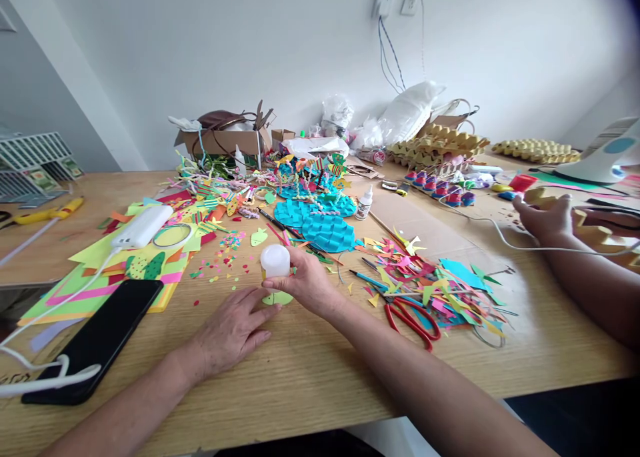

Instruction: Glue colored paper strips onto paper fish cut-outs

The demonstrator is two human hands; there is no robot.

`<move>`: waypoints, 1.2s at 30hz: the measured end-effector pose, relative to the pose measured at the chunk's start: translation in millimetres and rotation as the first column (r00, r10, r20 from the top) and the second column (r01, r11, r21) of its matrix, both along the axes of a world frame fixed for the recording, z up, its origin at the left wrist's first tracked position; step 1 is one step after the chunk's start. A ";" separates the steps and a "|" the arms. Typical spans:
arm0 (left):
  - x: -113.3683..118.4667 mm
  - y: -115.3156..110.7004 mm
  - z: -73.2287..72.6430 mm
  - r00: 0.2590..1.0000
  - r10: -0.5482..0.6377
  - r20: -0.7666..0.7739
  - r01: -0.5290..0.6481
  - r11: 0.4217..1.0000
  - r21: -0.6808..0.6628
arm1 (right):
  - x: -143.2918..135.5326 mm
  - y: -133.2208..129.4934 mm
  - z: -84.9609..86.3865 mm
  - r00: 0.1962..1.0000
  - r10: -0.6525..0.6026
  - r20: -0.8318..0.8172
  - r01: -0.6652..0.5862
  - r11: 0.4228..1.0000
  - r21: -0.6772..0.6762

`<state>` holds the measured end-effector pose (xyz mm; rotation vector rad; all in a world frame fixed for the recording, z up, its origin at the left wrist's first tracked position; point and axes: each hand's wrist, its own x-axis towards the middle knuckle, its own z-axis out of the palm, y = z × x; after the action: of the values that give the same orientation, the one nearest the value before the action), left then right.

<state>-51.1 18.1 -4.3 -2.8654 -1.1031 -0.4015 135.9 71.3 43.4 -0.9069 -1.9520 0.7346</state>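
Observation:
My right hand is closed round a small bottle or tube with a wide, whitish round end facing up. Under it, on the table, lies a light green paper piece, partly hidden by my fingers. My left hand rests beside it, palm down, fingers apart, with its fingertips at the left edge of the green piece. Just beyond the bottle lies another light green paper cutout, with small paper dots scattered to its left.
Red-handled scissors and paper scraps lie to the right. A black phone and coloured sheets are at left. Blue paper shapes and a glue bottle stand behind. Another person's hand holds egg carton at right.

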 end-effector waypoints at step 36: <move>3.7 -1.1 8.1 0.996 -0.031 0.080 0.025 0.997 0.069 | 2.9 -9.1 2.6 0.999 0.028 0.029 -0.026 0.998 -0.058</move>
<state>-47.3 17.0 3.7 -2.8314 -1.0406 -0.5507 138.7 62.2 46.0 -0.9322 -1.9814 0.8006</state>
